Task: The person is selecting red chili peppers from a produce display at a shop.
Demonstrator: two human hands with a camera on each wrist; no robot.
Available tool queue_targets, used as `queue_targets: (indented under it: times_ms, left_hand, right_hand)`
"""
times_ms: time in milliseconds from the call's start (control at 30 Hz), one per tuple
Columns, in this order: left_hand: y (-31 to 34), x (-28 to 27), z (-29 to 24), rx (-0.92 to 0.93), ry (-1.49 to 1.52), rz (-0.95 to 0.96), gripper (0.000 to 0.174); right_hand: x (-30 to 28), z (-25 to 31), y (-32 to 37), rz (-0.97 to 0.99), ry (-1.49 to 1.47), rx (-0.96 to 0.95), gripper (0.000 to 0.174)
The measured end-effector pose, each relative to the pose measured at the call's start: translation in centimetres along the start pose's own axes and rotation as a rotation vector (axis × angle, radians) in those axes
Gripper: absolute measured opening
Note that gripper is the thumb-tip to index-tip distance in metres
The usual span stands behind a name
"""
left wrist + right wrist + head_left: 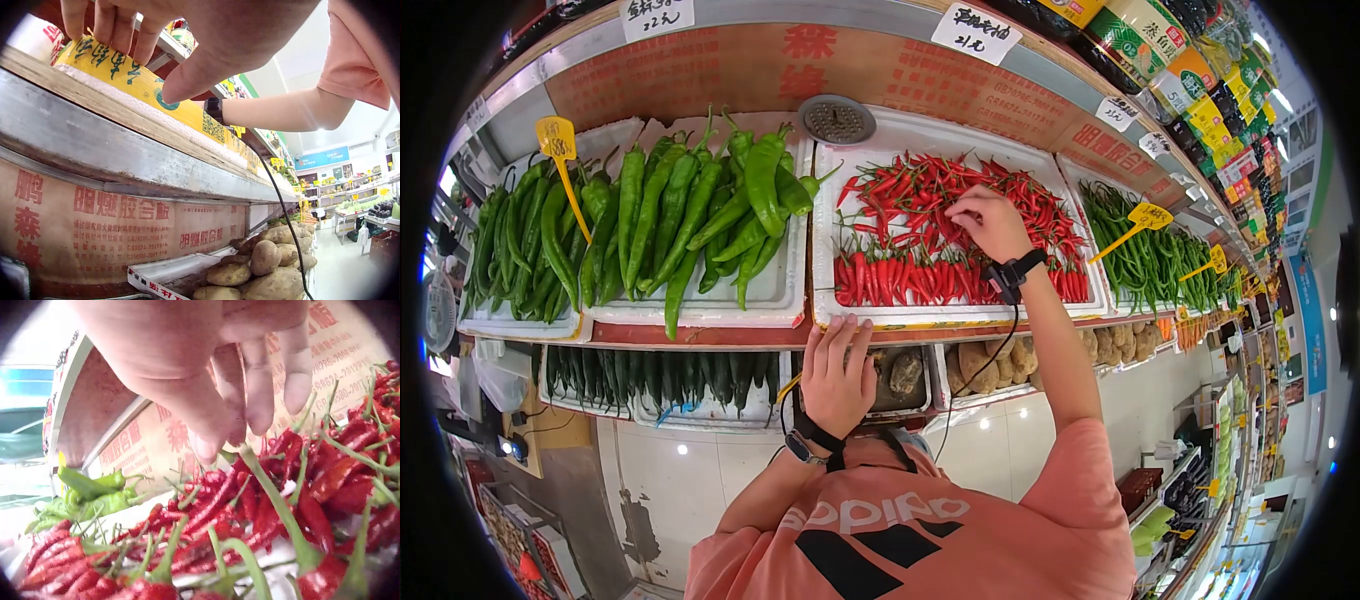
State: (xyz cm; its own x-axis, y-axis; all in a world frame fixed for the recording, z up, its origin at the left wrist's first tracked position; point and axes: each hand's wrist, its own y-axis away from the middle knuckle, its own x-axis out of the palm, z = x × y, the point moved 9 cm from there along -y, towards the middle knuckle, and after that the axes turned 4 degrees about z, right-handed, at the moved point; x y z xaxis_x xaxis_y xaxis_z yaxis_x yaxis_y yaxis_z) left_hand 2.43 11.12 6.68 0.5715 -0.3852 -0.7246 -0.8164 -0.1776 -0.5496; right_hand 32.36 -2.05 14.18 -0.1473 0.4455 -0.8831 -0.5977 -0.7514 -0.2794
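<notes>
Many red chilies (910, 277) lie in a white foam tray (870, 150), some in a row along its front, the others heaped behind. My right hand (992, 222) is over the heap, fingers bent. In the right wrist view its thumb and index fingertips (219, 445) meet at a green stem among the red chilies (250, 500) and pinch it; the fingers partly cover the contact. My left hand (838, 370) rests at the tray's front edge with its fingers extended; the left wrist view shows these fingers (119, 28) against yellow printed tape (134, 81) on the box side.
Large green peppers (670, 210) fill trays on the left, and thin green chilies (1130, 240) stand on the right. A metal strainer dish (837, 119) sits at the back edge. Below are dark green vegetables (670, 375) and potatoes (990, 365). A black cable (985, 370) hangs from the right wrist.
</notes>
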Motion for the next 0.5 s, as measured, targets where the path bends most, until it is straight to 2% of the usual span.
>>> queue_targets:
  times_ms: [100,233,333,400,467,500]
  left_hand:
    - [0.0,0.0,-0.1,0.001,-0.004,-0.001,0.056]
    - [0.0,0.0,-0.1,0.002,-0.004,-0.001,0.056]
    - [0.0,0.0,-0.1,0.002,-0.002,-0.005,0.056]
    - [0.0,0.0,-0.1,0.003,-0.004,-0.011,0.056]
    - [-0.1,-0.1,-0.2,0.005,-0.002,-0.013,0.056]
    - [-0.1,-0.1,-0.2,0.004,-0.002,-0.011,0.056]
  right_hand:
    - [-3.2,1.6,0.0,-0.166,-0.145,-0.021,0.013]
    - [-4.7,0.9,1.2,-0.186,-0.353,0.085,0.012]
    - [-3.0,1.4,2.0,-0.014,-0.519,0.059,0.013]
    - [-0.8,2.2,2.6,0.202,-0.474,0.073,0.01]
    - [0.6,2.4,2.9,0.319,-0.304,0.063,0.012]
    - [0.8,2.1,3.1,0.3,-0.249,0.076,0.014]
